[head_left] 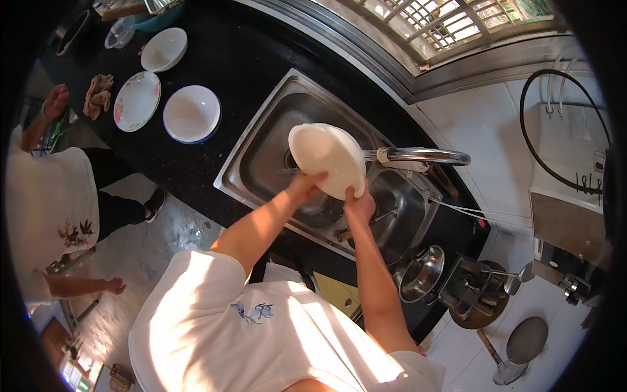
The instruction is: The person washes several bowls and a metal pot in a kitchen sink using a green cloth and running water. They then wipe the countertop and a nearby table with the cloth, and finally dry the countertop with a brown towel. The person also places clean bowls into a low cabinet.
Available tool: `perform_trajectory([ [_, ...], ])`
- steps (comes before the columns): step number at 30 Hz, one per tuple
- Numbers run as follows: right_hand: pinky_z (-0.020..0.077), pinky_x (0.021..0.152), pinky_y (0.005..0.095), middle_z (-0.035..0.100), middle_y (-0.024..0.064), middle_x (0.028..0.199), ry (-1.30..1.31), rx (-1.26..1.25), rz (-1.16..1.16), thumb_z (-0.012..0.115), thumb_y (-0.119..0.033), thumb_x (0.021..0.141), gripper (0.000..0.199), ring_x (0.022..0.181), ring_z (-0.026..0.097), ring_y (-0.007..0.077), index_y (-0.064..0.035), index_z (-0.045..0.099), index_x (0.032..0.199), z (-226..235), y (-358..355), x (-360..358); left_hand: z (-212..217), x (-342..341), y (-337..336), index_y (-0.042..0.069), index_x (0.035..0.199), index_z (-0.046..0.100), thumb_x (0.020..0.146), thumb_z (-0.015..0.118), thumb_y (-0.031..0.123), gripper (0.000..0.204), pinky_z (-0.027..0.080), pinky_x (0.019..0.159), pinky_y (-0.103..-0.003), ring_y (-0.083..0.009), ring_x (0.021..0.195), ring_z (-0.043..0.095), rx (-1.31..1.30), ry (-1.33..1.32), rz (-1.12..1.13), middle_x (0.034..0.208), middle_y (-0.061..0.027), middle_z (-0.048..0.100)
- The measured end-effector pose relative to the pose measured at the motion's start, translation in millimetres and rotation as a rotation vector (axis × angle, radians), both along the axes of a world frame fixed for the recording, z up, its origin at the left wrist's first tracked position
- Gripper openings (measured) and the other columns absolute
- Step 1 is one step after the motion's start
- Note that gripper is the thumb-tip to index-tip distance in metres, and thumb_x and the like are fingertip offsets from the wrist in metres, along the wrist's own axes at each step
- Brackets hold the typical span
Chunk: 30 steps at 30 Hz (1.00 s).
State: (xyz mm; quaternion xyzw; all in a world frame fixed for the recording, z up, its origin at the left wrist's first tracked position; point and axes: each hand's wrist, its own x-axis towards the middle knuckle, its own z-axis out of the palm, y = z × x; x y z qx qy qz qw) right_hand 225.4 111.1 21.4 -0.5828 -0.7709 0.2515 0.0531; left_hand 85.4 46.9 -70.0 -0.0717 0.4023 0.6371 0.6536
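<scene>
Over the double steel sink [253, 140], I hold a white bowl [326, 157] tilted under the tap [424, 155]. Water from the spout meets the bowl's right edge. My left hand [305, 185] grips its lower left side, with the thumb on the surface. On the lower right rim, my right hand [359, 204] is closed, its other fingers hidden behind the bowl. Part of the sink's larger basin is hidden behind the bowl and my arms. A thin utensil with a brown handle [344, 236] lies by the smaller basin.
Left on the black counter stand a blue-rimmed white bowl [191, 114], a floral plate [137, 101], another white bowl [164, 49] and a crumpled brown cloth [98, 97]. A steel pot [421, 273] is right of the sink. Another person [55, 202] stands at far left.
</scene>
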Motion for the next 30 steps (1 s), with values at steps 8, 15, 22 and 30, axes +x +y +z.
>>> perform_trajectory([
  [8, 0.0507, 0.07, 0.042, 0.066, 0.0114, 0.1, -0.047, 0.466, 0.346, 0.062, -0.003, 0.075, 0.048, 0.086, 0.061, 0.0323, -0.0125, 0.054, 0.122, 39.2, 35.3, -10.5, 69.5, -96.7, 18.2, 0.007, 0.117, 0.062, 0.08, 0.062, 0.011, 0.037, 0.052, 0.079, -0.035, -0.0261, 0.095, 0.065, 0.389, 1.636, -0.072, 0.109, -0.0116, 0.066],
  [15, 0.052, 0.069, 0.0408, 0.067, 0.0094, 0.098, -0.201, 0.456, 0.522, 0.054, -0.009, 0.08, 0.032, 0.08, 0.062, 0.0294, -0.0102, 0.063, 0.111, 40.7, 47.4, -47.9, 109.2, -54.9, 32.7, 0.011, 0.129, 0.051, 0.079, 0.058, 0.008, 0.05, 0.05, 0.086, -0.036, -0.0261, 0.104, 0.063, 0.455, 2.438, -0.448, 0.126, -0.0099, 0.058],
  [22, 0.0517, 0.067, 0.0361, 0.068, 0.003, 0.102, -0.106, 0.654, 0.664, 0.063, -0.008, 0.073, 0.049, 0.078, 0.063, 0.0265, -0.0178, 0.061, 0.121, 48.0, 52.0, -37.1, 86.7, -104.0, 10.4, 0.003, 0.14, 0.032, 0.076, 0.062, 0.004, 0.071, 0.049, 0.081, -0.045, -0.039, 0.097, 0.06, 0.067, 1.716, -0.956, 0.116, -0.0215, 0.057],
  [30, 0.05, 0.065, 0.0383, 0.067, 0.002, 0.092, 0.108, 0.818, 0.689, 0.068, -0.022, 0.072, 0.026, 0.069, 0.061, 0.0262, -0.0128, 0.067, 0.096, 47.1, 75.3, -49.9, 110.2, -101.4, -26.3, 0.004, 0.145, 0.021, 0.08, 0.057, 0.003, 0.074, 0.044, 0.093, -0.045, -0.0401, 0.112, 0.053, 0.094, 1.473, -0.724, 0.13, -0.025, 0.047],
])
